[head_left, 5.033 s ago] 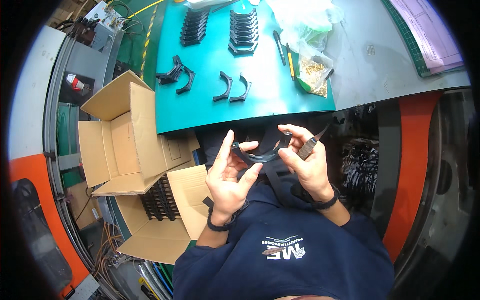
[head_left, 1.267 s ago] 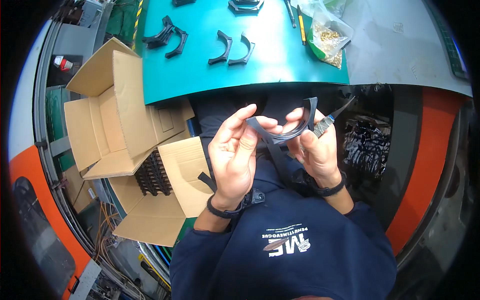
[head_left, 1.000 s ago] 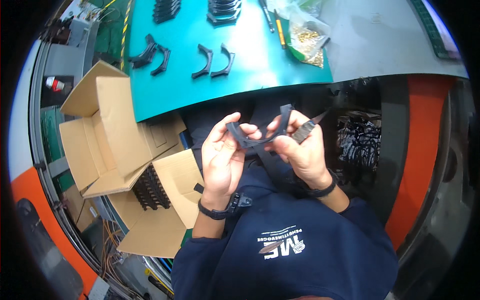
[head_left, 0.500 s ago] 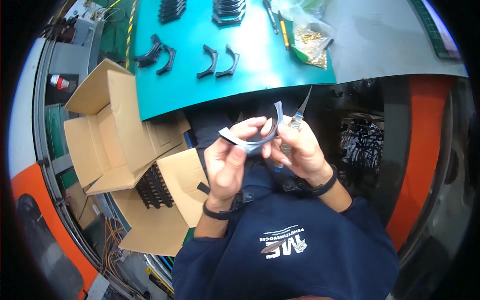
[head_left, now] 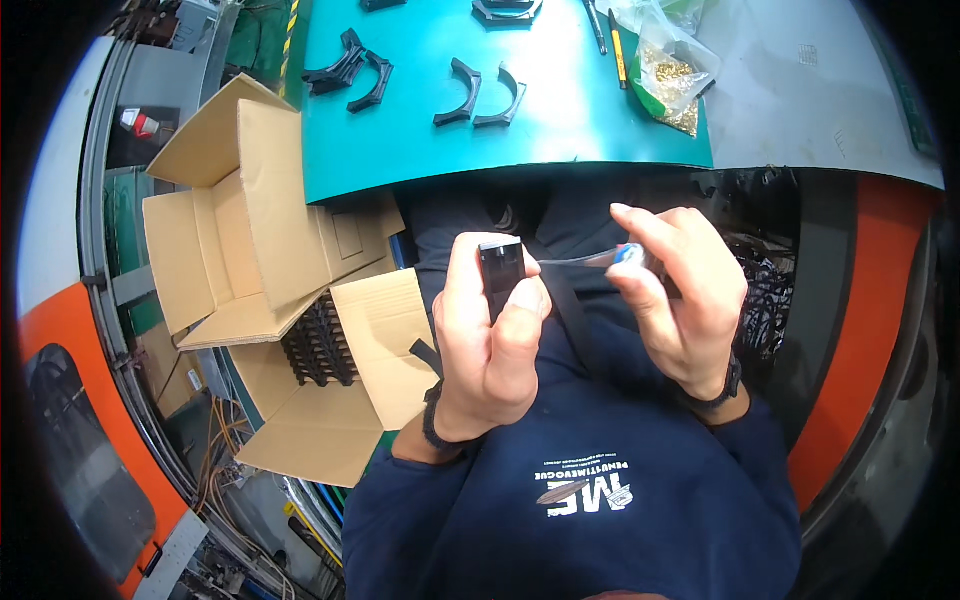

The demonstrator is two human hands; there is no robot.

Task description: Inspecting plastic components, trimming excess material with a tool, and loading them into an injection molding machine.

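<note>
One cardboard box holds black parts; a bag holds gold pieces.

Right hand off the black bracket
The left hand alone now holds it, turned end-on; the right hand's blade has swung from one o'clock to nine, toward it.

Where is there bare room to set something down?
Free: green mat between the paired black arcs and its near edge; grey tabletop right of the gold-filled bag. Crowded: mat's left, with clustered arcs; around the pens; between left hand and right hand, where a pointed tool reaches across.
</note>
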